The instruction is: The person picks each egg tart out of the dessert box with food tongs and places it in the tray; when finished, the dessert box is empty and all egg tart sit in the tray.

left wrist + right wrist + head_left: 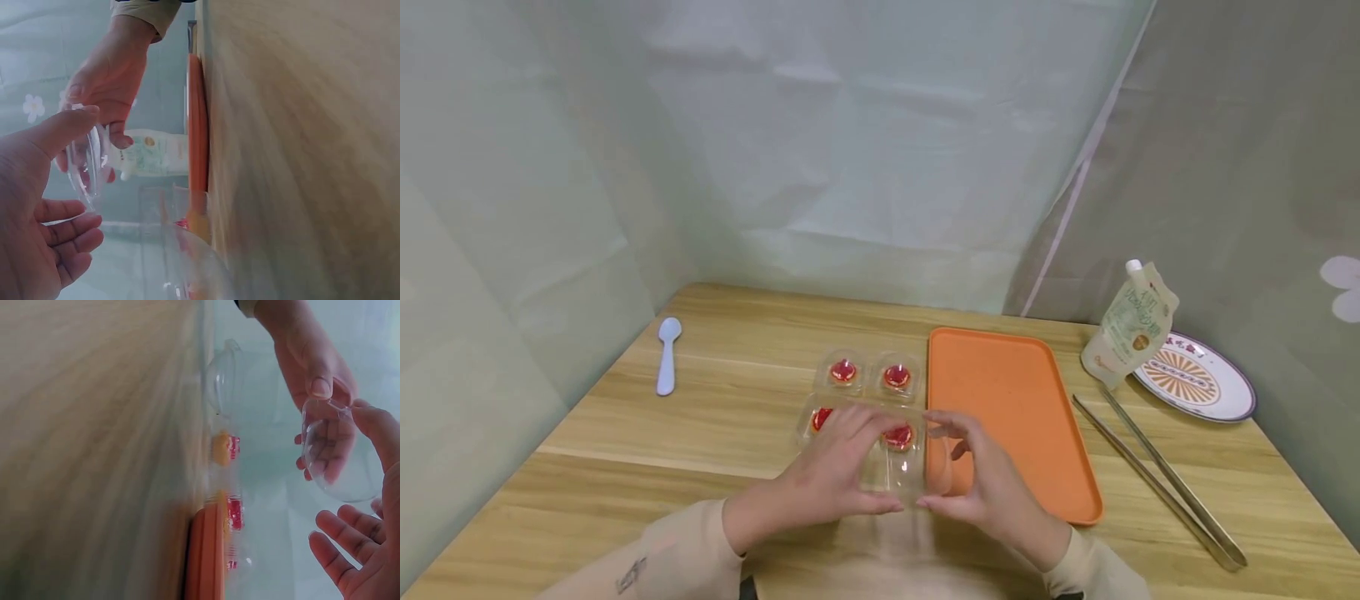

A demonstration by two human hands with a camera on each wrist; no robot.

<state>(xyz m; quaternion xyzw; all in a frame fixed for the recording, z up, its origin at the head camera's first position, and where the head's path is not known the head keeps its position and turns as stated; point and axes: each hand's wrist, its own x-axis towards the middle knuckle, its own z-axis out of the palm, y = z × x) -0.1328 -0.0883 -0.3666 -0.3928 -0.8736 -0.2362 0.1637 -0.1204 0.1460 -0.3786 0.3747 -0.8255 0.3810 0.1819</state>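
Observation:
Both hands hold a clear plastic clamshell box point(340, 469) above the front of the table. My left hand point(823, 471) grips it from the left, thumb at the near edge and fingers at the far edge. From the other side my right hand point(992, 483) curls around it, its thumb tip close to the left thumb. No food shows inside the held box. Behind and below it lie several clear plastic boxes point(829, 357), each with a small yellow cake with a shiny red top point(897, 377). The left hand partly hides the front ones.
An orange tray point(1000, 383) lies right of the boxes. Farther right are metal tongs point(1172, 492), a spouted pouch point(1131, 329) and a patterned plate point(1198, 379). A pale blue spoon point(667, 358) lies at the left. Curtains point(850, 150) hang behind the wooden table point(700, 442).

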